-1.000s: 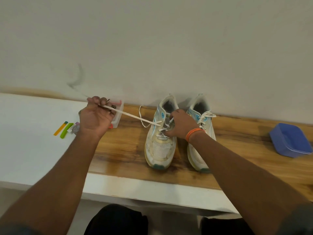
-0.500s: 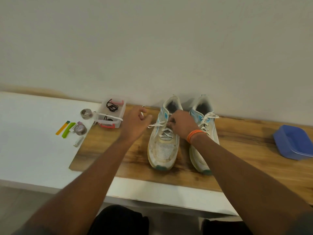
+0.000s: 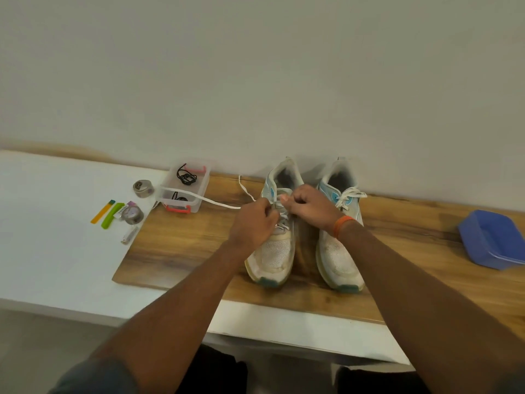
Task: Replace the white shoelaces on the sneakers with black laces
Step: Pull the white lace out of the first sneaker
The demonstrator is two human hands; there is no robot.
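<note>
A wooden board [image 3: 181,245] fills the lower right of the frame, lying on a white table [image 3: 51,237]. Two white sneakers stand side by side at centre frame, toes toward the viewer. The right-hand sneaker [image 3: 339,251] is laced in white. At the far right sits a blue tray [image 3: 494,243]. Over the left-hand sneaker [image 3: 274,257] both hands meet at the eyelets: the left hand [image 3: 254,223] has its fingers curled, pinching the white lace [image 3: 210,201], which trails left across a clear plastic box [image 3: 186,191] holding coiled black laces [image 3: 186,177]. The right hand [image 3: 308,204], an orange wristband [image 3: 341,224] at its wrist, pinches lace at the tongue. Left of the box lie tape rolls [image 3: 133,214] and green and orange clips [image 3: 109,214].
</note>
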